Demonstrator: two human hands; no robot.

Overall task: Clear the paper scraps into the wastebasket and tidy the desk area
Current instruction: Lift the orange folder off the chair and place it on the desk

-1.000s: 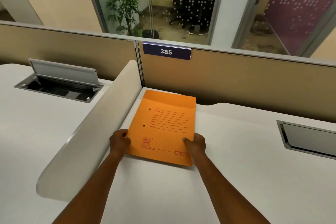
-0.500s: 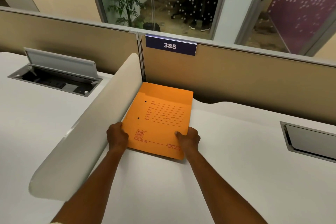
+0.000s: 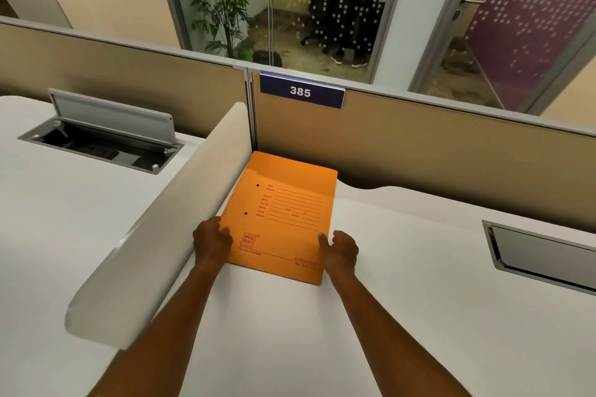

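An orange file folder (image 3: 283, 213) lies flat on the white desk (image 3: 403, 300), tucked into the corner between the curved white divider (image 3: 167, 219) and the tan partition (image 3: 435, 164). My left hand (image 3: 211, 240) grips its near left edge, thumb on top. At the near right edge is my right hand (image 3: 340, 250), fingers curled and thumb against the folder's side. No paper scraps or wastebasket are in view.
A blue sign reading 385 (image 3: 301, 92) hangs on the partition. An open cable hatch (image 3: 103, 135) sits in the neighbouring desk on the left, and a shut hatch (image 3: 541, 255) is at the right. Glass walls, a plant and office chairs lie beyond.
The folder has slid away from me into the corner by the partition, with both hands following it. My right thumb has shifted from the folder's top to its edge.
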